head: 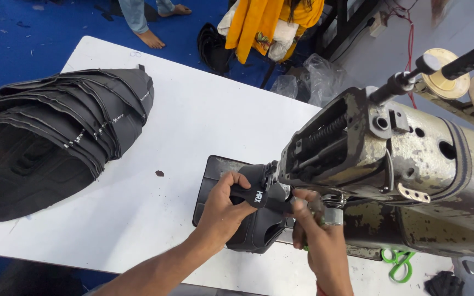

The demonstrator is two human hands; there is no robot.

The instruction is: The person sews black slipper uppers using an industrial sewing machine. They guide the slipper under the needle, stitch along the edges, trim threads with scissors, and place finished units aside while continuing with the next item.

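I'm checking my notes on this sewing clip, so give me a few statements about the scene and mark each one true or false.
1. Both hands hold the black shoe piece at the sewing machine. True.
2. The stack of black pieces lies right of the machine. False: it lies at the table's left end.
3. The green scissors are in the right hand. False: they lie on the table.
4. The left hand grips the piece. True.

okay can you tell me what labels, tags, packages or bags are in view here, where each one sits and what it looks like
Pull tab label: on the black shoe upper pinched by the left hand at the sewing machine; black strip, white lettering.
Small white marks: along edges of the stacked black pieces, table's left; too small to tell.
Clear plastic bags: crumpled on the floor beyond the table.
The right hand holds no label.
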